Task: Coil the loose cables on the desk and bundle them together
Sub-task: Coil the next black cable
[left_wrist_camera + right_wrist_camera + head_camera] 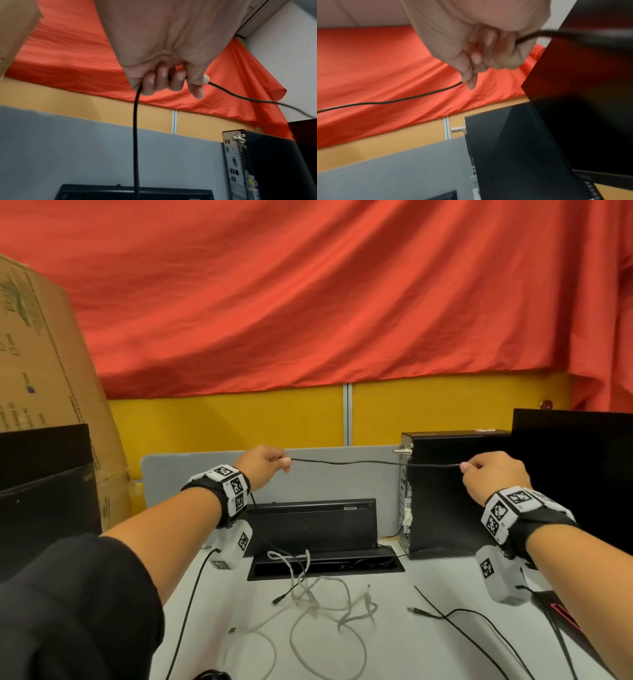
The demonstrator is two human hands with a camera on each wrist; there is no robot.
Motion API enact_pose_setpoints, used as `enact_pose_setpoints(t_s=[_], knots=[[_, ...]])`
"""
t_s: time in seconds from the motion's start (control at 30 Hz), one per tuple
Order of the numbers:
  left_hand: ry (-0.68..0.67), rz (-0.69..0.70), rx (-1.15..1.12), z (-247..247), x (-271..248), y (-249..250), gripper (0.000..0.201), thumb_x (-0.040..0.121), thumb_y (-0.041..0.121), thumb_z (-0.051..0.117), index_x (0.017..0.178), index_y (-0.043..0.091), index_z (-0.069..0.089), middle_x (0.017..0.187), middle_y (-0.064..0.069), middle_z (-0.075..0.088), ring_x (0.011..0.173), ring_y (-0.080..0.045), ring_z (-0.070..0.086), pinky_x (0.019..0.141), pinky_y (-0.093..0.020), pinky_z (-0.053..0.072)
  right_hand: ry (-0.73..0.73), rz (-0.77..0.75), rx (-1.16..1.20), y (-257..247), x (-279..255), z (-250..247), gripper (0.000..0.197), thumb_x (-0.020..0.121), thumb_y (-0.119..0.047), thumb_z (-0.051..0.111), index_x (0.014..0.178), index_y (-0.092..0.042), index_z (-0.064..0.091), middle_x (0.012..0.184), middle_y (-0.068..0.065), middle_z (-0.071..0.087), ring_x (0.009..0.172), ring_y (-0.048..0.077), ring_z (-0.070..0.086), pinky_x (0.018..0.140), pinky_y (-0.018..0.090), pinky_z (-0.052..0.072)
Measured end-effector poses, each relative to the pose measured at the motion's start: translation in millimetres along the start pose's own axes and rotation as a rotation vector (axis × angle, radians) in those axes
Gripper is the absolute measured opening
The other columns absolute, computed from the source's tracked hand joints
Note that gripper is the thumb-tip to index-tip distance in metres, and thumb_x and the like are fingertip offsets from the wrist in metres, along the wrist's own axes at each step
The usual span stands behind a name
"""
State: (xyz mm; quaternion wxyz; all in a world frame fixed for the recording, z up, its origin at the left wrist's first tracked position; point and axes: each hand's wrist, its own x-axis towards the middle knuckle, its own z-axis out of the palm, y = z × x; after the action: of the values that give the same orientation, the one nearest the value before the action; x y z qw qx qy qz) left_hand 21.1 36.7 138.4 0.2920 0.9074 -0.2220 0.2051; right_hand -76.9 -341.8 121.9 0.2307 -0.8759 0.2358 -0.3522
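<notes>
Nearest on the tabletop (428, 655): a loose white cable (325, 607) tangled in open loops mid-desk, one plug end lying toward the left. Right of it, a second black cable (455, 616) snakes across the surface with its plug end free, well apart from both hands. Another thin black lead (186, 607) runs along the tabletop's left edge under the left forearm.

Past the tangle: black recessed cable tray (325, 565), lid raised behind it.

Both hands are raised above the tabletop with a black cable (346, 462) stretched nearly level between them, slight sag.
- Left hand (265, 465): fingers (160, 79) curled round the cable, thumb pressing it against the index finger. From the little-finger side the cable drops straight down toward the tray; from the thumb side it runs off right.
- Right hand (493, 474): pinches the other end of the span between thumb and fingers, remaining fingers curled in. Wrist view shows the cable (393, 100) leaving the fingertips to the left and a blurred length exiting the back of the fist.

Behind: grey divider panel (308, 474), upright black desktop PC (452, 491) beside the right hand, dark monitor (575, 474) further right, cardboard box (44, 371) far left, yellow partition and red cloth (308, 302) at back.
</notes>
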Motion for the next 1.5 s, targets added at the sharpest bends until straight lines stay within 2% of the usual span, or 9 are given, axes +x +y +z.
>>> enact_pose_setpoints(t_s=[0.13, 0.27, 0.33, 0.4, 0.57, 0.73, 1.13, 1.33, 1.5], knots=[[-0.006, 0.018, -0.030, 11.4, 1.8, 14.4, 0.025, 0.099, 0.028, 0.052, 0.082, 0.018, 0.067, 0.063, 0.013, 0.046, 0.059, -0.005, 0.041, 0.059, -0.026, 0.033, -0.254, -0.100, -0.099, -21.2, -15.6, 7.0, 0.024, 0.091, -0.021, 0.055, 0.108, -0.015, 0.071, 0.102, 0.012, 0.069, 0.089, 0.031, 0.063, 0.074, 0.032, 0.052], [-0.073, 0.109, -0.046, 30.3, 6.6, 47.1, 0.024, 0.099, 0.029, 0.051, 0.088, 0.018, 0.069, 0.090, 0.000, 0.064, 0.086, -0.015, 0.056, 0.080, -0.031, 0.041, -0.402, -0.385, 0.007, -70.9, -41.9, 12.3, 0.048, 0.091, -0.016, 0.052, 0.139, -0.013, 0.049, 0.137, 0.012, 0.054, 0.120, 0.029, 0.054, 0.094, 0.033, 0.045], [-0.100, 0.183, -0.053, 40.5, 7.4, 67.9, 0.023, 0.098, 0.027, 0.052, 0.091, 0.017, 0.071, 0.083, 0.007, 0.063, 0.080, -0.009, 0.055, 0.074, -0.027, 0.039, -0.450, -0.496, 0.104, -99.7, -57.4, 16.3, 0.056, 0.092, -0.021, 0.054, 0.146, -0.016, 0.038, 0.145, 0.006, 0.047, 0.130, 0.024, 0.047, 0.104, 0.034, 0.039], [-0.120, 0.232, -0.088, 47.6, 6.6, 85.2, 0.019, 0.097, 0.021, 0.055, 0.086, 0.014, 0.070, 0.067, 0.011, 0.055, 0.063, -0.004, 0.047, 0.062, -0.025, 0.034, -0.503, -0.541, 0.187, -120.8, -65.6, 19.9, 0.048, 0.095, -0.025, 0.053, 0.142, -0.017, 0.045, 0.136, 0.006, 0.055, 0.124, 0.023, 0.052, 0.102, 0.035, 0.043], [-0.131, 0.183, -0.085, 42.5, 4.4, 80.7, 0.027, 0.098, 0.031, 0.053, 0.077, 0.019, 0.066, 0.054, 0.009, 0.040, 0.039, 0.000, 0.033, 0.045, -0.017, 0.026, -0.362, -0.488, 0.224, -113.0, -53.1, 18.5, 0.023, 0.094, -0.031, 0.059, 0.090, -0.014, 0.073, 0.064, -0.003, 0.057, 0.057, 0.011, 0.048, 0.057, 0.025, 0.037], [-0.103, 0.065, -0.095, 34.2, 2.0, 36.7, 0.029, 0.101, 0.026, 0.048, 0.079, 0.017, 0.065, 0.056, 0.005, 0.039, 0.050, -0.010, 0.033, 0.052, -0.025, 0.029, -0.188, -0.343, 0.182, -71.1, -24.9, 9.7, 0.019, 0.091, -0.029, 0.063, 0.093, -0.015, 0.076, 0.087, 0.003, 0.070, 0.076, 0.016, 0.058, 0.072, 0.023, 0.042], [-0.103, -0.117, -0.020, 19.7, -17.9, -17.1, 0.030, 0.101, 0.023, 0.047, 0.082, 0.011, 0.066, 0.058, 0.001, 0.040, 0.052, -0.012, 0.034, 0.052, -0.025, 0.031, 0.067, -0.063, 0.154, -2.8, -1.6, 15.7, 0.019, 0.092, -0.026, 0.061, 0.096, -0.015, 0.076, 0.092, 0.014, 0.070, 0.076, 0.025, 0.057, 0.067, 0.029, 0.046], [-0.137, -0.186, 0.020, 21.8, -26.8, -19.5, 0.034, 0.099, 0.028, 0.051, 0.086, 0.005, 0.073, 0.055, 0.000, 0.045, 0.050, -0.012, 0.035, 0.050, -0.024, 0.029, 0.043, -0.025, 0.120, 8.1, -14.4, 27.3, 0.017, 0.091, -0.024, 0.061, 0.095, -0.014, 0.075, 0.085, 0.015, 0.067, 0.070, 0.026, 0.053, 0.066, 0.029, 0.045], [-0.183, -0.244, -0.062, 30.6, -34.5, -6.4, 0.040, 0.100, 0.029, 0.049, 0.069, 0.011, 0.064, 0.053, 0.000, 0.042, 0.047, -0.012, 0.037, 0.048, -0.023, 0.030, -0.291, -0.085, -0.036, 3.8, -32.9, 39.4, 0.023, 0.089, -0.012, 0.058, 0.106, -0.018, 0.072, 0.099, 0.008, 0.068, 0.087, 0.026, 0.061, 0.079, 0.033, 0.051]])
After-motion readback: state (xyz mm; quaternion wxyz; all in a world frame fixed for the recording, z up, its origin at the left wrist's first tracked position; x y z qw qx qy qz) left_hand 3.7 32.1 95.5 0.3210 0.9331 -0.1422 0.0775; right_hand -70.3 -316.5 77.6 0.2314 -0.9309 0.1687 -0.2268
